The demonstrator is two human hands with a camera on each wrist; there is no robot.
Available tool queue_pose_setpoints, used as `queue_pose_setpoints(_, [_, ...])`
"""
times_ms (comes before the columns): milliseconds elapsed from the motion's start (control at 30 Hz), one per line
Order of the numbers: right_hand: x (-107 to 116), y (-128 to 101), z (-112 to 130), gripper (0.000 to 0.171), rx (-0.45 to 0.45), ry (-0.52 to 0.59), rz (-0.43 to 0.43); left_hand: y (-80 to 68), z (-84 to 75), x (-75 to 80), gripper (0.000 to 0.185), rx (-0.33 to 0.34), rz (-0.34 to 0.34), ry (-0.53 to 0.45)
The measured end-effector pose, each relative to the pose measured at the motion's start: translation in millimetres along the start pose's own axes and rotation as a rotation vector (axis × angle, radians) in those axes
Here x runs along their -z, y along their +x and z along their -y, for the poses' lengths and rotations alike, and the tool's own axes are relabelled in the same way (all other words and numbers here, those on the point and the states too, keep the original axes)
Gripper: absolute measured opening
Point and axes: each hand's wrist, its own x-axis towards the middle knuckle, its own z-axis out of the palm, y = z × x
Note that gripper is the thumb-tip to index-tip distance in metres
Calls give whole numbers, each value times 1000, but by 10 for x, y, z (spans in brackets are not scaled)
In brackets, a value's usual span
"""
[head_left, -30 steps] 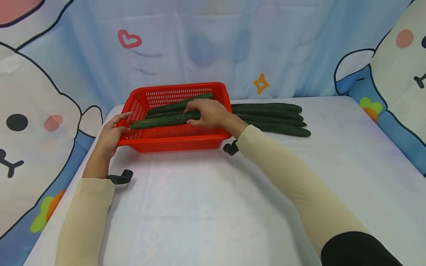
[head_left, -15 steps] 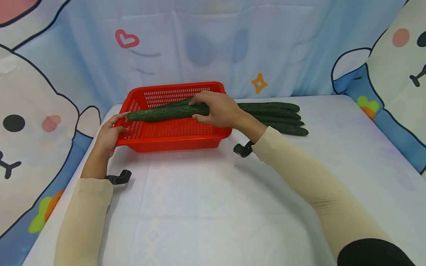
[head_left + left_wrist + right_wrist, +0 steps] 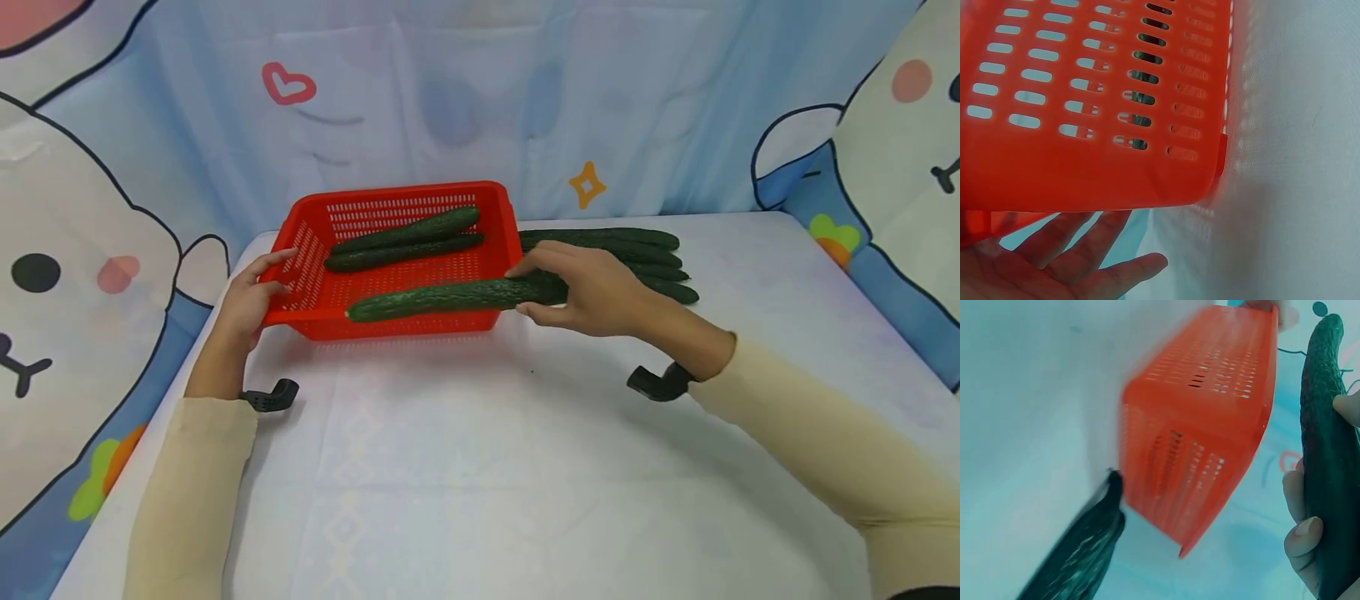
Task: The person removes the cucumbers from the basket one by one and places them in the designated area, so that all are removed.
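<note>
A red perforated basket [image 3: 397,325] stands on the white table, with two dark green cucumbers [image 3: 405,240] lying in its back half. My right hand [image 3: 540,292] grips the right end of a third long cucumber [image 3: 435,298], held level over the basket's front right corner. The right wrist view shows that cucumber [image 3: 1325,444] in my fingers [image 3: 1304,537] beside the basket [image 3: 1210,412]. My left hand [image 3: 258,287] rests against the basket's left wall, fingers straight under the rim [image 3: 1072,262].
Several more cucumbers [image 3: 645,246] lie side by side on the table just right of the basket; one end shows in the right wrist view [image 3: 1079,562]. A cartoon-print cloth backdrop surrounds the table. White tabletop [image 3: 480,467] stretches toward me.
My right hand lifted a cucumber out of the basket and carried it right and toward me, across the front rim. The left hand has stayed at the basket's left side.
</note>
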Motion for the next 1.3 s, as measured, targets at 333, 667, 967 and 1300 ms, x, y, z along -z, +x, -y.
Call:
queue_pose_setpoints(333, [87,-740,-196,38,-40,-50,53,-12,-9,1,50,3,2,8])
queue_pose_setpoints(667, [157,-1237,-484,42,-182,-139,106,4,-26,15,49,27,-3,-11])
queue_pose_setpoints(967, [171,-1372,-726,42,-269,-218,121,2,-25,14,48,29,-5,-1])
queue_pose_setpoints(1300, [26,-1217,-953,42,-367,-145,48,1,0,5,49,12,-7,3])
